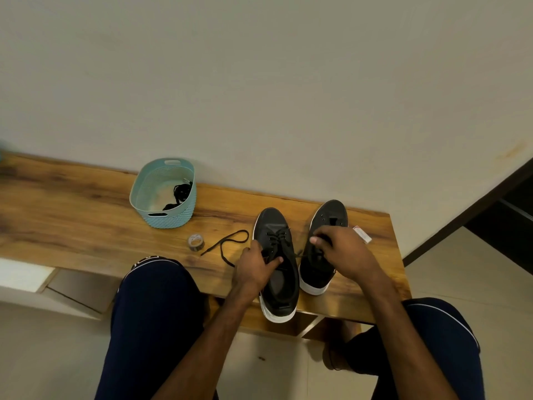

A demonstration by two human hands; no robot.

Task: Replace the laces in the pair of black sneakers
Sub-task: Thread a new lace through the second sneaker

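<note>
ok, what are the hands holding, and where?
Left hand grips the left sneaker at its opening edge; right hand seems to pinch lace over the right sneaker.

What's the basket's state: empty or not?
Not empty: the basket stands upright with a tangle of black laces on its floor.

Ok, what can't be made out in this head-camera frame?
Head view throughout.
Lacing on the right sneaker: middle eyelets covered by the right hand.
What its fingers pinch: hidden beneath the hand itself.
Basket contents: dark tangle, too small to count laces.
Small box label: too small, partly behind the hand.
</note>
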